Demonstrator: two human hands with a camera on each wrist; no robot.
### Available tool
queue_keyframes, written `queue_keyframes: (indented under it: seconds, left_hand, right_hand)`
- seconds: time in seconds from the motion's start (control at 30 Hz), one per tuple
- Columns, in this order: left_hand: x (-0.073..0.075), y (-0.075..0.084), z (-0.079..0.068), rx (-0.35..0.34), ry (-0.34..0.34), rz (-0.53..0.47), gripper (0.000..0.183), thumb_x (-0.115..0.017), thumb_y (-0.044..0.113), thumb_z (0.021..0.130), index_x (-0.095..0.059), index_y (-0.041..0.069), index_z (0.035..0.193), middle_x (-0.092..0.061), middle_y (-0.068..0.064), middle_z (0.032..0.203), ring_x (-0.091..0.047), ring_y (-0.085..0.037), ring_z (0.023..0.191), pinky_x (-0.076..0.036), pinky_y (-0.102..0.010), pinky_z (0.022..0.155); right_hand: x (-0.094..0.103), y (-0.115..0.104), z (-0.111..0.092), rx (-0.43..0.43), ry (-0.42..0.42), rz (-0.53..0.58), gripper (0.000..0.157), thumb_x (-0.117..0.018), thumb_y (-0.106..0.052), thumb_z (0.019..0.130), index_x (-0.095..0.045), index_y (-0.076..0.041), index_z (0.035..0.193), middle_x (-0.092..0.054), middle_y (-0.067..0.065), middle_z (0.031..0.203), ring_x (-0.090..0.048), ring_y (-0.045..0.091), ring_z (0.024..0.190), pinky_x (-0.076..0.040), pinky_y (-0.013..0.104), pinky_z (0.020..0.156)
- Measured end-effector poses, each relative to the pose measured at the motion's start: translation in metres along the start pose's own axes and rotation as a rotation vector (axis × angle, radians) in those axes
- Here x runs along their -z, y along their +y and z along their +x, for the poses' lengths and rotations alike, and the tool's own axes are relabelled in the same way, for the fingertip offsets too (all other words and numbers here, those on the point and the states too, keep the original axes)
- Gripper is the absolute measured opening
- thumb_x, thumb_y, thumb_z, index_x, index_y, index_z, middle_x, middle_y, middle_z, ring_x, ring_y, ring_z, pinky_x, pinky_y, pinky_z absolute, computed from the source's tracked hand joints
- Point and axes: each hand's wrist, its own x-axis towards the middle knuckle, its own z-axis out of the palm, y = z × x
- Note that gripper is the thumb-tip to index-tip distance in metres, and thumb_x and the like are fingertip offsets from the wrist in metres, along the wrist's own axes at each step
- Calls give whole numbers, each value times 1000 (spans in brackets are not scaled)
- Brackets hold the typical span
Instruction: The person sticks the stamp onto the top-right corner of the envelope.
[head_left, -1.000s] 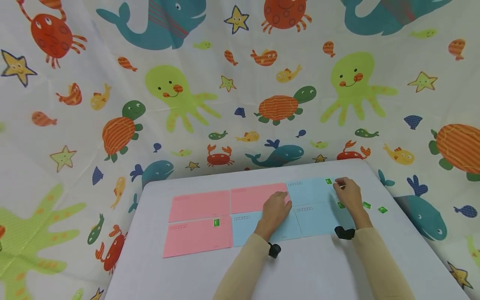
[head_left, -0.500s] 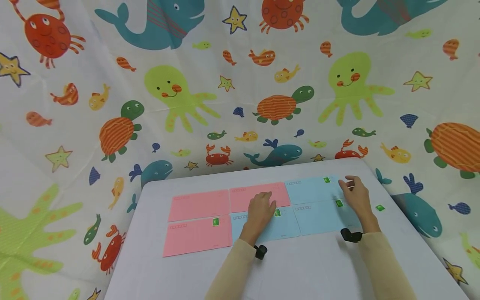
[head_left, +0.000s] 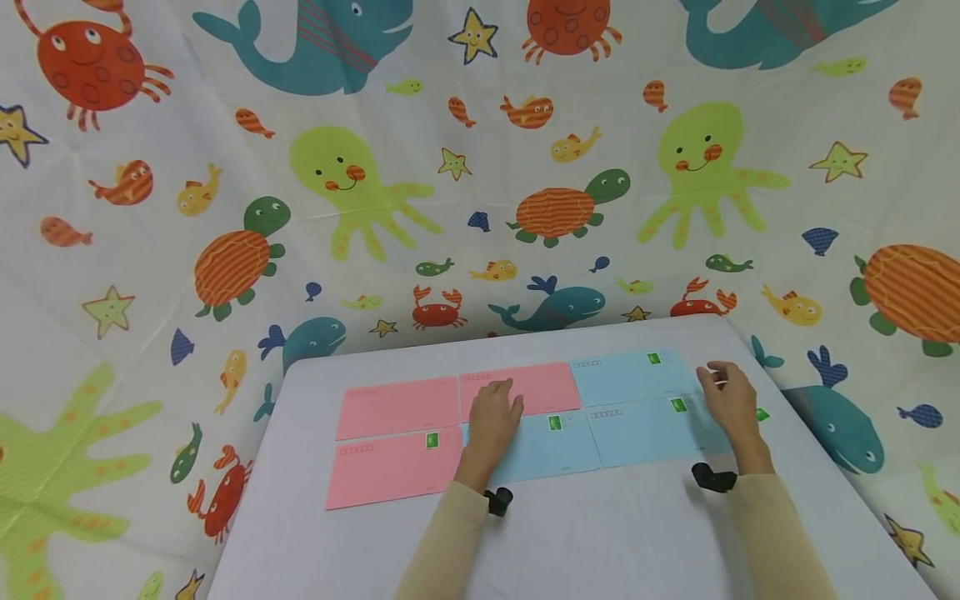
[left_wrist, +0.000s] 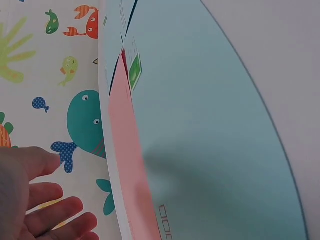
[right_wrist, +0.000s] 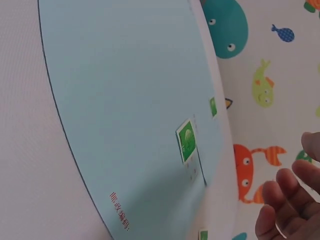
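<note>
Several pink and blue envelopes lie in two rows. My left hand (head_left: 491,423), fingers loosely spread, hovers where a pink envelope (head_left: 543,387) meets a blue envelope (head_left: 573,454). Nothing shows in that hand (left_wrist: 45,200) in the left wrist view. My right hand (head_left: 729,402) is just right of the blue envelopes, fingers loosely bent. In the right wrist view this hand (right_wrist: 292,200) holds nothing. Green stamps sit on the lower left pink envelope (head_left: 390,475), the lower middle blue one, the upper right blue envelope (head_left: 618,383) and the lower right blue envelope (head_left: 637,442).
One loose green stamp (head_left: 762,414) shows on the white table (head_left: 600,533), partly behind my right wrist. Behind the table's far edge hangs a cloth (head_left: 480,183) printed with sea animals. The upper left pink envelope (head_left: 397,408) bears no stamp.
My left hand has drawn left, uncovering the stamp on the lower middle blue envelope. My right hand has shifted right, away from the upper blue envelope's stamp, and now hides one loose stamp's earlier spot.
</note>
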Motion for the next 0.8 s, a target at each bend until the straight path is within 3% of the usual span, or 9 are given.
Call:
queue_keyframes:
  seconds: [0.23,0.5,0.8]
  left_hand:
    - [9,-19,-5,40,1,6,40,-64,25,98,-65,1,129,-69,-17,125,-66,-34,116,-56,-47,98]
    - [17,-37,-9,88,-1,42,42,-65,24,96,-64,-3,128,-66,-21,129,-64,-39,118,-56,-51,97]
    - [25,-50,-13,197,-90,67,48,-66,25,97,-59,-5,134,-55,-25,143,-50,-43,137,-41,-57,113]
  right_hand:
    - [5,8,-4,-8,26,6,58,-42,-40,106,-45,4,143,-52,29,130,-51,41,114,-47,45,87]
    - [12,19,-4,38,62,-7,56,-41,-39,107,-49,7,138,-54,30,124,-55,40,106,-42,30,74]
    - [20,33,-7,26,37,-47,48,-39,-27,108,-49,9,138,-53,31,125,-55,41,106,-41,22,69]
